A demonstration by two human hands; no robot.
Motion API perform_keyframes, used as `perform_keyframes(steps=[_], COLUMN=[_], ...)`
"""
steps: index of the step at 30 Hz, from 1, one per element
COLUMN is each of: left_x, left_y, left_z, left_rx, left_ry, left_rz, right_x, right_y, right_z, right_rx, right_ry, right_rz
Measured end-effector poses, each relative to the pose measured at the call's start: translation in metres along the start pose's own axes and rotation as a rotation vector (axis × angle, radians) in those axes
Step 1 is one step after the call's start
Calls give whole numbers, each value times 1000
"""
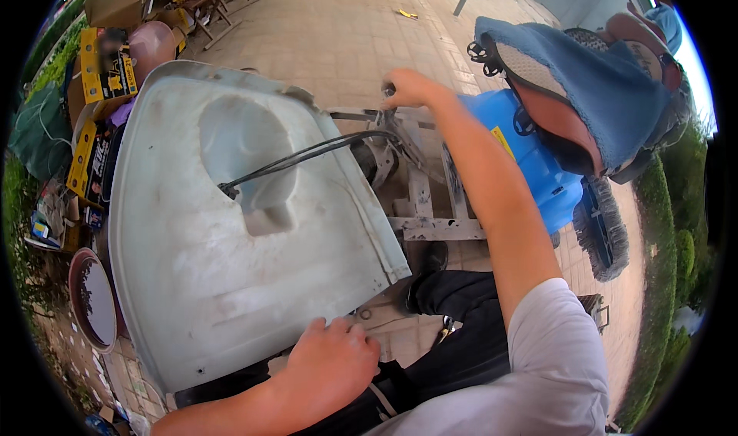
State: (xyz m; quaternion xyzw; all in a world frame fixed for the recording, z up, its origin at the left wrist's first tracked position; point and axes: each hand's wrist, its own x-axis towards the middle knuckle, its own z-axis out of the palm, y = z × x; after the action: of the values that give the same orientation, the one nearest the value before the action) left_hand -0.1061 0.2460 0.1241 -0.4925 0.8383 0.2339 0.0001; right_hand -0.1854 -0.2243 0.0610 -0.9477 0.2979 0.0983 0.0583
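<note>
A large pale grey-green moulded panel [200, 274] lies in front of me, scuffed and dirty, with a deep recess [250, 140]. Black cables [307, 155] come out of a hole beside that recess and run right to a worn metal frame [419, 194]. At the frame's top my right hand [411, 88] is closed round a dark, round-ended part, mostly covered by the fingers. Down at the panel's near edge is my left hand [330, 359], knuckles up and fingers curled. What those fingers hold, if anything, is hidden.
A blue plastic container [530, 159] stands beyond my right arm, near a blue cloth [573, 74] draped over a seat-like object. A grey brush head [602, 228] is below it. Cartons [108, 63] and a round basin [94, 297] line the left side.
</note>
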Motion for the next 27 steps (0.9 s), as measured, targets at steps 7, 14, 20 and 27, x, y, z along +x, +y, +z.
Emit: perform_keyframes(steps=[7,14,20,27], left_x=[-7,-9,-10,-6], left_y=[5,7,9,8], left_z=[6,5,2,1], left_rx=[6,12,35,25], left_ry=[18,48,9,14], left_rz=[4,9,7,55], right_x=[-5,5,7,3], right_y=[-28,-1,-44,20], right_z=[-17,-17,-27,-14], right_rx=[94,8,117,-79], right_ry=[-6,-150,-173,-27], right_rz=[230,-108,381,-220])
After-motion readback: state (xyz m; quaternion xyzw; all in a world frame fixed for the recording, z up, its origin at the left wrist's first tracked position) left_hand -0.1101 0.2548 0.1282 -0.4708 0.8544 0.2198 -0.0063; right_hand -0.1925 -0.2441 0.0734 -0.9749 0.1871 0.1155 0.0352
